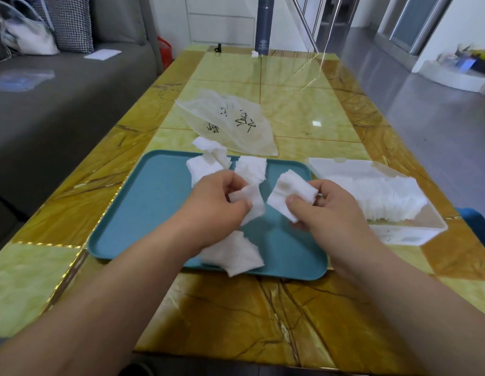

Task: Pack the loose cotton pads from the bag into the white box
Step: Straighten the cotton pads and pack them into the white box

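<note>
Showing black brush characters, unreadable, the bag (pixel 230 123) lies flat.

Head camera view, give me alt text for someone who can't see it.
Two bare hands, the left hand and the right hand, each hold cotton pads over a teal tray. A white box of stacked pads sits to the right; an emptied bag lies behind.

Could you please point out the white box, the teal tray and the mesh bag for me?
white box (pixel 415 234), head view, near front wall.
teal tray (pixel 143 213), head view, bare left floor.
mesh bag (pixel 235 123), head view, printed middle.
</note>
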